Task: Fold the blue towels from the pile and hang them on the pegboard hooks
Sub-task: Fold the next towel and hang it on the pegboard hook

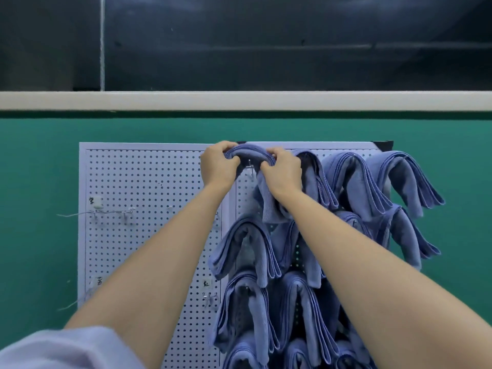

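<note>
Your pale sleeve (66, 347) sat closest, in the lower left corner, and both bare forearms reached up from there toward the white pegboard (149, 182). Your left hand (218, 166) gripped the left end of a folded blue towel (249, 155), fingers curled over its top edge. Your right hand (282, 173) pinched the right end, fingertips hooked over the stitched fold, while the rest of the cloth trailed down beneath that wrist. Between your hands the towel arched over a small metal hook (250, 166) in the board's top row, close under its upper edge; whether the cloth actually touched the hook could not be told. Just to your right in that same row, the hung towels (354, 179) draped side by side, each folded into layers with both ends drooping. More of them filled the rows below, overlapping one another down the board's right half, one (245, 246) directly under your left forearm. On the left half, wire hooks (125, 215) stuck out beside small labels (96, 202) whose marks were too blurred to read. A strip of black tape (383, 146) covered the board's upper right corner. Behind it all stood a green wall (40, 182), topped by a cream ledge (239, 101) with a dark panel (266, 49) above
</note>
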